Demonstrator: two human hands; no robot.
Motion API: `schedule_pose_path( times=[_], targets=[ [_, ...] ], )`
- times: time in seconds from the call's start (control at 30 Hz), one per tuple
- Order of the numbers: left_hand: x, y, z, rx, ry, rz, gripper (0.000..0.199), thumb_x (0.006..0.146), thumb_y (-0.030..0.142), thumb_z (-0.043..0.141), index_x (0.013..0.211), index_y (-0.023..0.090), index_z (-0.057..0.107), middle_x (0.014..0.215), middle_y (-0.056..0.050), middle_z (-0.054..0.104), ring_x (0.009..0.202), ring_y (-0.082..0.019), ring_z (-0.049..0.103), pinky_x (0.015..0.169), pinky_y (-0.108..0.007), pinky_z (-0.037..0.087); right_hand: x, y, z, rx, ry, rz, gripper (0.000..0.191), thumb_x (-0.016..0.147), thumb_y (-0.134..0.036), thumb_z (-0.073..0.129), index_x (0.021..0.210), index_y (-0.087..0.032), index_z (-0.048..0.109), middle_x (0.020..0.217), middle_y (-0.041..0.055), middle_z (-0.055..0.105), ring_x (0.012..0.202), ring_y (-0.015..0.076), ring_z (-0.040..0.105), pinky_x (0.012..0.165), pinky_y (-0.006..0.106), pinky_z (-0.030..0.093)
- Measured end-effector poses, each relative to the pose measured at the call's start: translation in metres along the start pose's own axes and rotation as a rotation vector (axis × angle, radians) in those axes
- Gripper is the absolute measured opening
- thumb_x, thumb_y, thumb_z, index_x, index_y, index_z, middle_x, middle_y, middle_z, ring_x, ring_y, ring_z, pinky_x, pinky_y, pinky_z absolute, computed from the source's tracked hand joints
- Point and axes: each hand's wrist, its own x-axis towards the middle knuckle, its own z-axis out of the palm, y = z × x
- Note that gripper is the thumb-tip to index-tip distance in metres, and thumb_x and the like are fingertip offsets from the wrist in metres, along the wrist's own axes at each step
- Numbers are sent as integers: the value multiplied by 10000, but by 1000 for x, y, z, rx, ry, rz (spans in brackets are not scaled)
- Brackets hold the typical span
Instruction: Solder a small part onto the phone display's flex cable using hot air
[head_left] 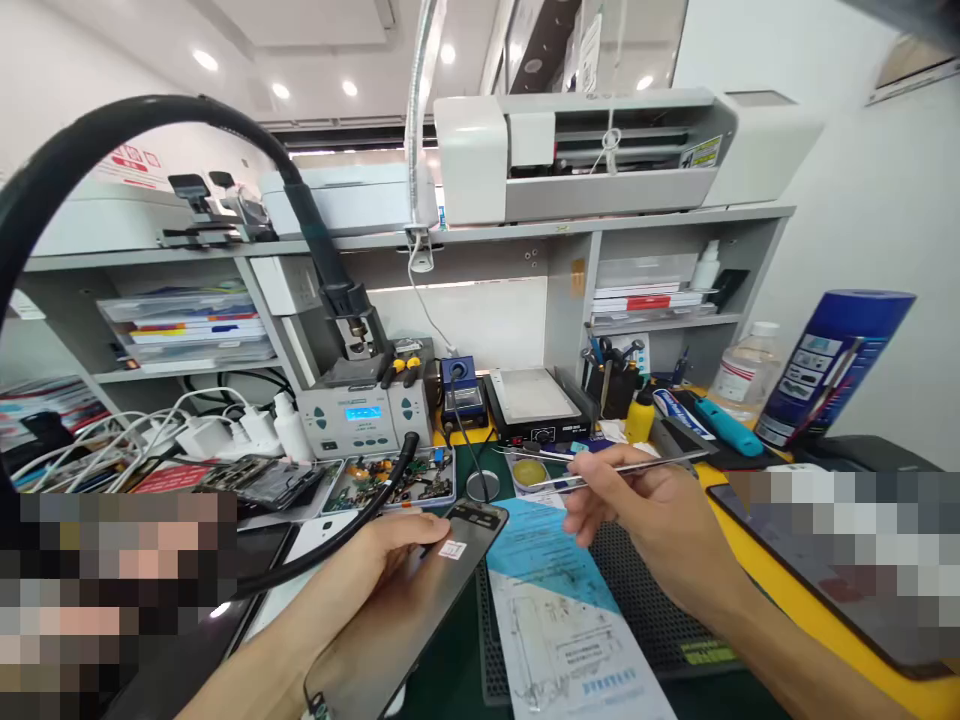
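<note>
My left hand point(394, 545) is closed on a phone screen panel point(420, 620), its thumb near the upper end. The panel tilts with its grey back up and carries a small white label point(452, 549). A thin cable with a connector point(318, 706) shows at its lower left. My right hand point(637, 500) grips metal tweezers point(671, 460), their tips apart and pointing left. Just under the tips lies a small round yellow tin point(529, 473). A printed blue and white sheet point(570, 640) lies between my hands, on a dark mat point(645, 590).
A grey soldering station point(367, 415) stands at the back left, with a black hose point(405, 460) arching over the left side. A parts tray point(435, 475) holds several small boards. A hot plate point(536, 400), bottle point(742, 375) and blue spray can point(832, 370) stand behind.
</note>
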Motion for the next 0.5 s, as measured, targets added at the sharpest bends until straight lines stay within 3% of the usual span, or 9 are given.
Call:
schedule_pose_path(
  times=[0.1,0.2,0.37,0.5],
  targets=[
    [-1,-2,1,-22,-44,-57,101,781,166,765,733,169,676,733,-11,691,683,-144,680,687,-190,556,-6,-1,4,-27,-31,-10,293,930,-447,760,825,-175,725,680,40,767,562,166,730,519,244,619],
    [-3,-1,0,-14,-78,-92,95,770,154,756,861,141,733,772,-39,729,690,-174,700,708,-225,564,-11,-1,7,-74,-79,-30,244,959,-420,731,873,-192,746,724,35,776,596,161,735,581,247,629],
    [1,0,-1,-55,-146,-107,275,798,79,627,1033,64,768,950,-110,781,1005,-209,730,921,-206,531,-14,2,5,-309,-92,-166,165,976,-380,707,1044,-260,796,817,29,797,683,174,754,627,242,640],
    [5,2,-3,-67,-179,-154,339,804,46,571,1081,28,765,958,-139,799,923,-197,759,902,-220,549,-17,5,4,-496,-126,-271,145,978,-345,694,1083,-321,791,910,19,792,730,190,745,648,271,631]
  ],
)
